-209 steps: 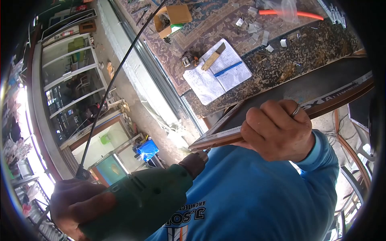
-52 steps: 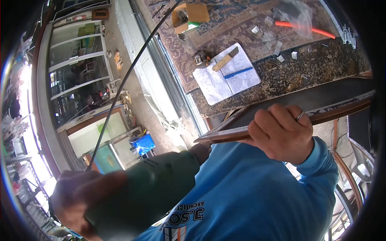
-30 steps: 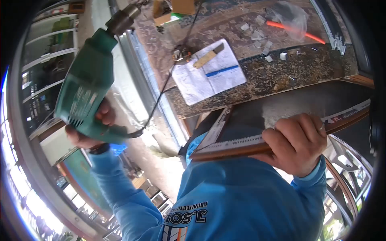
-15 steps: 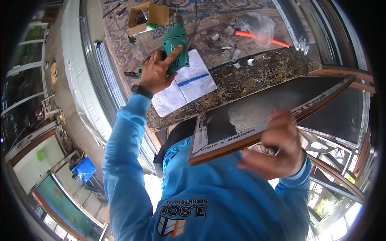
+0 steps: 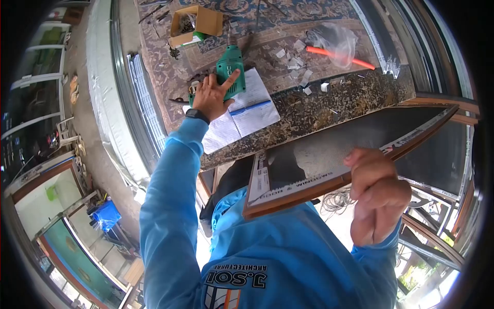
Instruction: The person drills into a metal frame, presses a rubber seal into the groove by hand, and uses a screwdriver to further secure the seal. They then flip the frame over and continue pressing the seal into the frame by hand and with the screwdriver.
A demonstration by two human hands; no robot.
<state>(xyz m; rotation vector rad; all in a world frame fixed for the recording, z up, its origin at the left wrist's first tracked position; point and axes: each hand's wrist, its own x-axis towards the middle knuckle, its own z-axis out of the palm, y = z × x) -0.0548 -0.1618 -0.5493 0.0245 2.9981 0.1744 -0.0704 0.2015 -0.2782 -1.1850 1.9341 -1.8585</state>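
A green power drill (image 5: 229, 72) lies on its side on the table, partly over an open notebook (image 5: 257, 92) with a blue pen (image 5: 250, 107) on it. My left hand (image 5: 210, 98), with a dark watch at the wrist, is wrapped over the drill's handle end, index finger stretched along its body. A brown-edged screen frame (image 5: 309, 193) with printed tape slants between the table edge and my body. My right hand (image 5: 378, 193) is closed, fingers curled, in front of the frame's near edge. Whatever its fingers may hold is hidden.
On the carpet-covered table (image 5: 329, 118) are an open cardboard box (image 5: 208, 21), several small clear pieces (image 5: 296, 62), an orange tube (image 5: 339, 57) and a plastic bag (image 5: 337, 41). Long profiles (image 5: 146, 98) stand along the left. Coiled wire (image 5: 335, 202) lies below the frame.
My right hand has lifted and moved right along the screen frame's edge, its fingers curling in. The drill has shifted slightly toward me under my left hand. The view has shifted a little.
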